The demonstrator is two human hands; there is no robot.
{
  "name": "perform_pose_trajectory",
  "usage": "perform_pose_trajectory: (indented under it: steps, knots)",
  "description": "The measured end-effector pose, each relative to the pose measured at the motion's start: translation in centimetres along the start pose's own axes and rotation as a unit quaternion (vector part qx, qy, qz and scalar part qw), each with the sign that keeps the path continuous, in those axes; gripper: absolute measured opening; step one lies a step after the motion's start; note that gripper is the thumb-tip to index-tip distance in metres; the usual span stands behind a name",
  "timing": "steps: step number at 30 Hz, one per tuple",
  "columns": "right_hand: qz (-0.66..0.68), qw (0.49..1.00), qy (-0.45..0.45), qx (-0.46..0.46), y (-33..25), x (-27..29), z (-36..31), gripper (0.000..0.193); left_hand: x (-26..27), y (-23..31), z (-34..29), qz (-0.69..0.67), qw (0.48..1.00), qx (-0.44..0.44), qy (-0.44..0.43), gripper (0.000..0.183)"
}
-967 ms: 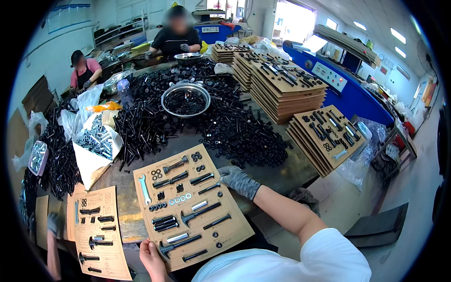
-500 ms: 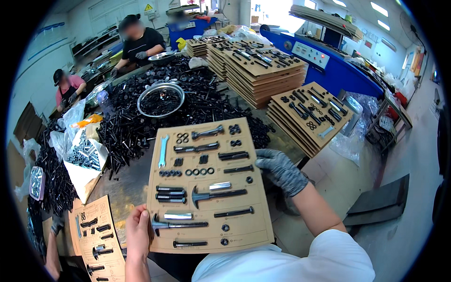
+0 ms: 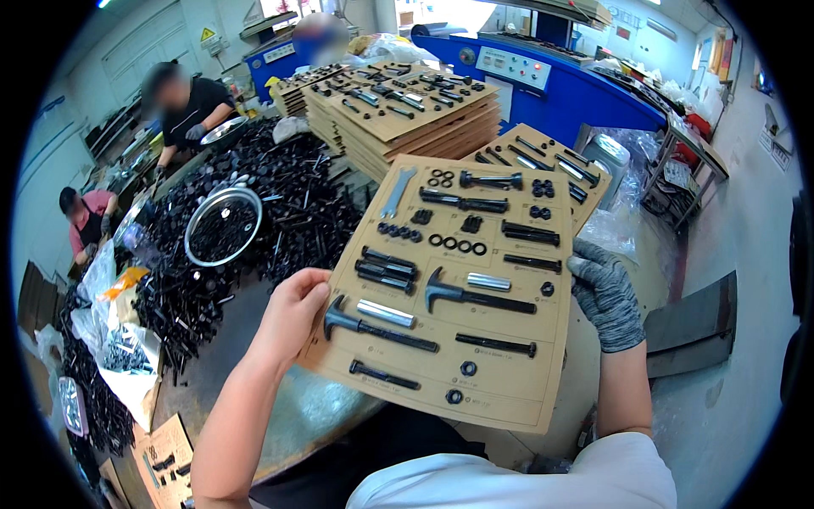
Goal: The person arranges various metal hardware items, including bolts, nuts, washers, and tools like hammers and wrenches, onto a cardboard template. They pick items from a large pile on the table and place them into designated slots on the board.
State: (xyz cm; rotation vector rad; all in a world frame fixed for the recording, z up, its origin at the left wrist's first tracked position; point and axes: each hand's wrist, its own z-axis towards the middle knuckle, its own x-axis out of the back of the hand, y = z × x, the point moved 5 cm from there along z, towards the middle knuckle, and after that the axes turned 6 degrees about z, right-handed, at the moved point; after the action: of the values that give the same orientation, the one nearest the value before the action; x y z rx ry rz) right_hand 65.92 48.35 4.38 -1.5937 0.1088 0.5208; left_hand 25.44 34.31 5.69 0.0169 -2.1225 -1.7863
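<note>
A brown cardboard sheet (image 3: pixel 517 394) is held up in front of me, tilted. Black bolts, nuts, rings, hammer-shaped bolts (image 3: pixel 381 329) and silver tubes (image 3: pixel 386 313) lie in rows on it, with a small open-end wrench (image 3: pixel 396 193) at its upper left. My bare left hand (image 3: pixel 292 307) grips its left edge, thumb on top. At the right edge, my grey-gloved right hand (image 3: pixel 607 297) is closed on the board; some fingers are hidden beneath. The board's far part overlaps a lower stack of similar filled sheets (image 3: pixel 527 136) in view, and I cannot tell whether they touch.
A taller stack of filled sheets (image 3: pixel 441 142) stands behind. Left lie a heap of black bolts (image 3: pixel 305 204), a round metal tray (image 3: pixel 187 233) and a white bag (image 3: pixel 136 390) of metal parts. A blue machine (image 3: pixel 560 93) stands beyond. Two people work at far left.
Both hands have carried the filled sheet up and to the right, turning it slightly clockwise. It now covers part of the right-hand stack. The view has swung rightward.
</note>
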Motion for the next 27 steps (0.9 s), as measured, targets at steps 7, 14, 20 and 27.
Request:
perform_pose_trajectory:
  steps: [7,14,20,27]
  knots:
    - [0.010,0.996,0.049,0.072,-2.6,8.5,9.0,0.047,-7.7,4.9,18.4,0.083,0.994,-0.041,-0.060,0.025]
    - [0.011,0.989,0.112,0.100,-2.1,16.7,16.8,0.046,-14.8,8.9,33.0,0.142,0.986,-0.074,-0.053,0.031]
    - [0.031,0.982,0.153,0.104,-1.5,19.6,20.7,0.045,-19.4,9.3,40.0,0.151,0.984,-0.056,-0.074,0.035]
    - [0.055,0.986,0.123,0.098,0.2,21.0,23.9,0.044,-21.0,8.6,42.8,0.160,0.983,-0.041,-0.085,0.040]
